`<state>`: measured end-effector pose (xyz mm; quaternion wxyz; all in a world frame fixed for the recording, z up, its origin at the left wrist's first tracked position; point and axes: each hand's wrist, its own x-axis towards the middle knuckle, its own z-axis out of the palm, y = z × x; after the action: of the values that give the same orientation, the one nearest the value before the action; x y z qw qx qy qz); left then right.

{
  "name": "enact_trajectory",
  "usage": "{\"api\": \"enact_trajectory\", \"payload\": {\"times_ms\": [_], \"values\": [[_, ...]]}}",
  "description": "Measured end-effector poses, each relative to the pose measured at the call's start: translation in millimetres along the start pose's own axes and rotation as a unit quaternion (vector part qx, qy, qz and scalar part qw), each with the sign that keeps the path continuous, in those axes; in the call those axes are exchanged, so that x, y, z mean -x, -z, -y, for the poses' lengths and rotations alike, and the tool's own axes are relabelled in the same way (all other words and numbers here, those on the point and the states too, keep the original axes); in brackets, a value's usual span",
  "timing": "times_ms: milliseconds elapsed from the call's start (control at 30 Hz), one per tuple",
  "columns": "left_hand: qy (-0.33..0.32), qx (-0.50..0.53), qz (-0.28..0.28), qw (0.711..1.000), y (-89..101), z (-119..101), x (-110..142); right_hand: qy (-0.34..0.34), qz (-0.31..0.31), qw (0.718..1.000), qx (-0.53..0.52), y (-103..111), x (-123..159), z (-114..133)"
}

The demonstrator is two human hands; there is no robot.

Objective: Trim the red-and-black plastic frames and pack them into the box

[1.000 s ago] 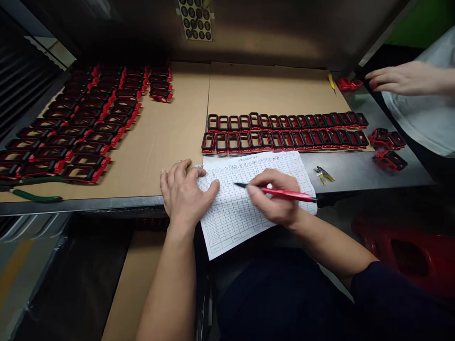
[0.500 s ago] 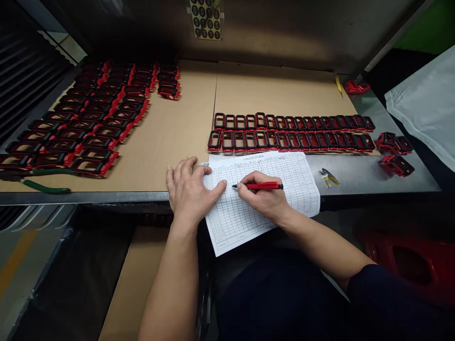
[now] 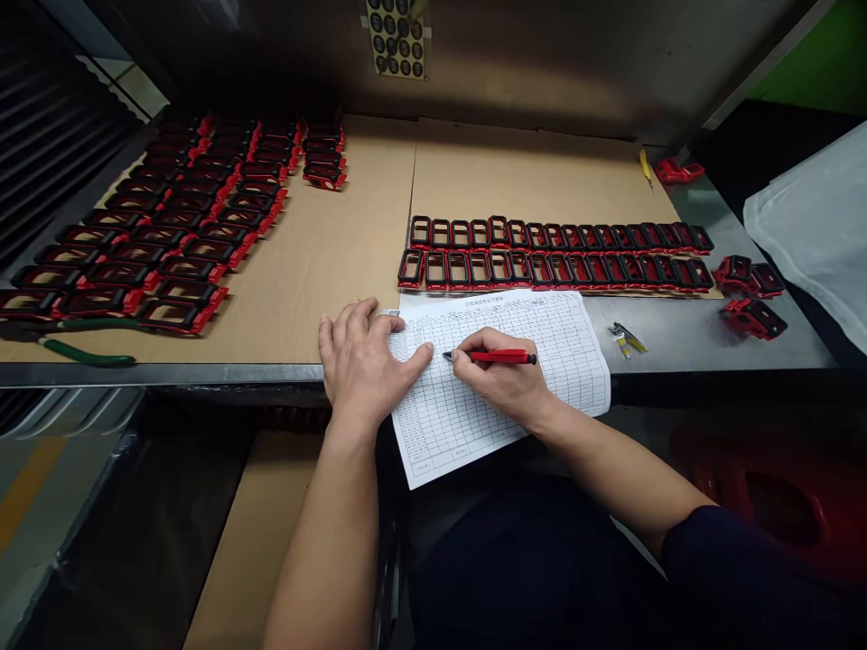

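Observation:
A printed grid form [image 3: 501,397] lies at the front edge of the bench, its lower part hanging over. My left hand [image 3: 369,361] rests flat on its left edge, fingers spread and thumb pointing right. In my right hand [image 3: 505,375] is a red pen [image 3: 505,357], pinched between thumb and fingers, its dark tip on the paper just right of my left thumb. Small handwritten marks show near the form's top. Directly behind the paper stand two rows of red-and-black frames [image 3: 498,269].
More red-and-black frames [image 3: 180,239] fill the left side of the cardboard [image 3: 325,262], with green-handled pliers [image 3: 88,352] in front. Small nippers [image 3: 628,338] and loose red parts [image 3: 753,318] lie at right. A yellow-handled tool [image 3: 646,168] is further back. A co-worker's pale clothing [image 3: 813,208] shows at right.
My right hand has lowered the pen onto the paper and moved slightly left; its grip now looks steady. The co-worker's hand at the right has left view. The camera has turned slightly.

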<state>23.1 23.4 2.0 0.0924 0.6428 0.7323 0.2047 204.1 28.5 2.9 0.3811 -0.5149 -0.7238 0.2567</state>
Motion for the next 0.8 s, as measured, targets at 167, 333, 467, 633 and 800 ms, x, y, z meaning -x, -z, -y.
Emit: {"api": "enact_trajectory", "payload": {"times_ms": [167,333,467,633,800], "values": [[0.002,-0.003,0.005,1.000,0.9,-1,0,-0.022,0.000,0.999,-0.023,2,0,0],[0.004,-0.007,0.009,1.000,1.2,-1,-1,-0.102,-0.033,0.977,-0.186,7,-2,-4],[-0.002,-0.015,0.012,1.000,0.4,2,-2,-0.045,-0.134,0.951,-0.275,43,-2,-8],[-0.021,-0.036,0.008,0.999,-2.7,7,-2,-0.054,-0.237,0.927,-0.285,117,29,-27],[-0.059,-0.044,0.000,0.997,-5.9,15,-3,-0.283,-0.164,0.938,-0.110,149,88,-76]]}}
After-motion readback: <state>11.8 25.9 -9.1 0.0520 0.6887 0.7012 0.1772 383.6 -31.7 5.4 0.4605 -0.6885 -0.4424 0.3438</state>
